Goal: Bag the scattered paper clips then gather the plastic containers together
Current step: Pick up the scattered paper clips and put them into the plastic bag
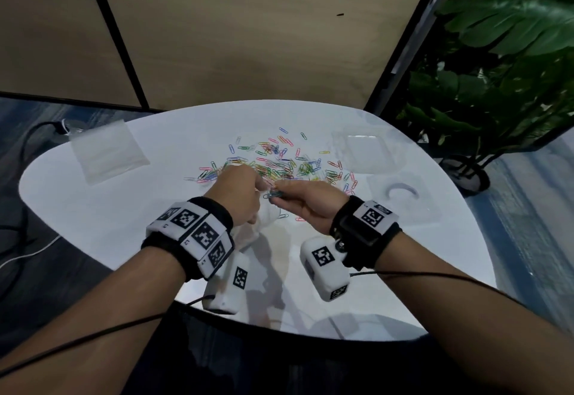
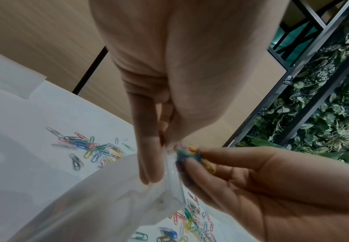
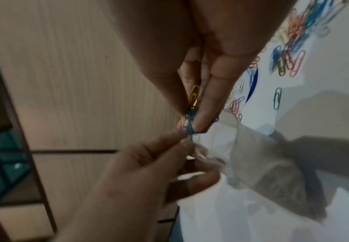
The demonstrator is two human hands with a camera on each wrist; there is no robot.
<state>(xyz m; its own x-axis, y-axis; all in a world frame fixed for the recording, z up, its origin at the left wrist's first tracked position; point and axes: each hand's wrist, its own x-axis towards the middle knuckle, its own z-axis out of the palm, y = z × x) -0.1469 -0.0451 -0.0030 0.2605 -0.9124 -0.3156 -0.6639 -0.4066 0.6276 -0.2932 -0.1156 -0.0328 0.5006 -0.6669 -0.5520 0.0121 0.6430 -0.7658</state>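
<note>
Closest in are the two forearms reaching over the near edge of the white table point(image 1: 93, 208), each wrist strapped with a marked band. The left hand point(image 1: 239, 196) pinches the rim of a clear plastic bag point(image 2: 99, 204), lifting that edge off the table so the mouth stays open and faces the other hand. The right hand point(image 1: 306, 200) meets it there, thumb and fingers clamped on a small bunch of clips point(image 3: 190, 126), blue, green and yellow, held right at the bag's opening, seemingly so they can drop straight in.

Most of the paper clips point(image 1: 279, 161) are not yet bagged: they lie strewn across the middle of the table just beyond the hands, so I'd say bagging has barely begun.

The clear containers point(image 1: 363, 152) sit flat at the right side, near each other. A further clear bag point(image 1: 105, 152) lies well apart at the far left.
</note>
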